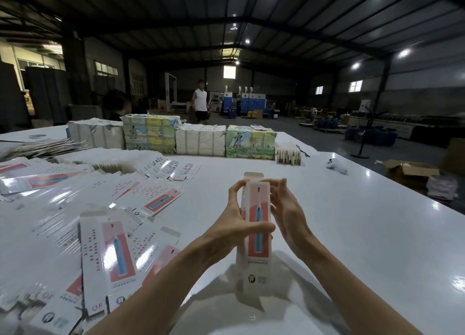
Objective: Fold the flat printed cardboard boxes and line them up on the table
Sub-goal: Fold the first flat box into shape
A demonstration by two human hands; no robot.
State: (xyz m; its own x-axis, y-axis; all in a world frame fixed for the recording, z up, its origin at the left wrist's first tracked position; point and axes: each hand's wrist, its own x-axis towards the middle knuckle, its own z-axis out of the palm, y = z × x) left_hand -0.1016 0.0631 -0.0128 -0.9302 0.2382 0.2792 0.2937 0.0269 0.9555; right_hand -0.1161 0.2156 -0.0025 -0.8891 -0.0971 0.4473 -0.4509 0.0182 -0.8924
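Observation:
A tall narrow printed box, white with a pink and red panel and a blue toothbrush picture, is held upright above the white table. Its top flap stands open. My left hand grips its left side, thumb curled across the front. My right hand grips its right side, fingers curled near the top. A spread of flat printed boxes of the same design covers the table's left part.
Bundled stacks of other printed cartons line the table's far edge. A small white toy-like object lies at the right rear. An open brown carton sits on the floor to the right. A person stands far behind.

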